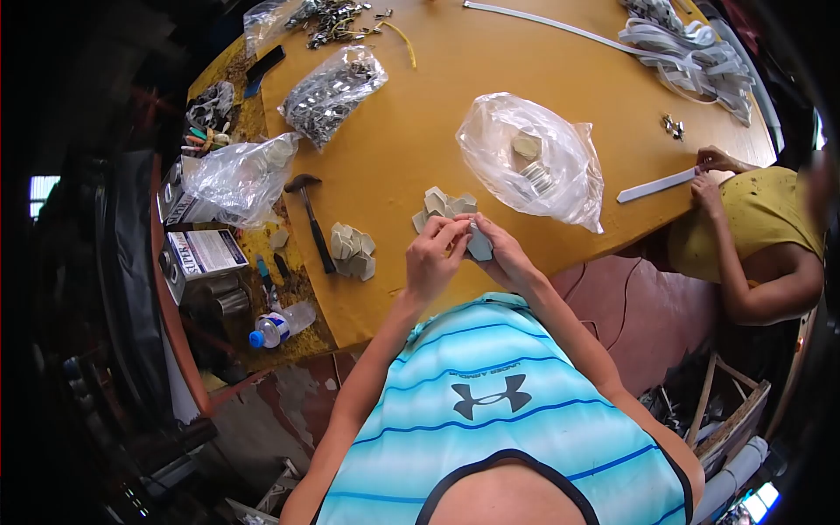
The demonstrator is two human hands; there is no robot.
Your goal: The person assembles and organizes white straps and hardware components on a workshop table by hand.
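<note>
At the near edge of the yellow table (pixel 411 149), both my hands meet around a small grey hexagonal piece (pixel 479 245). My right hand (pixel 502 250) grips it along its right side. The fingers of my left hand (pixel 435 251) are closed in a pinch at its upper left edge; whether they hold something smaller there is hidden. Just beyond my fingers lies a loose pile of beige hexagonal pieces (pixel 442 205). Another beige stack (pixel 353 252) sits to the left of my left hand, beside a hammer (pixel 313 223) with a dark handle.
A clear plastic bag (pixel 560 149) with stacked pieces lies ahead right. Left stand a bag of metal parts (pixel 337 92), tins (pixel 206 254) and a plastic bottle (pixel 282 325). On the right, a co-worker (pixel 744 219) holds a pale strip (pixel 656 185) near coiled straps (pixel 691 57).
</note>
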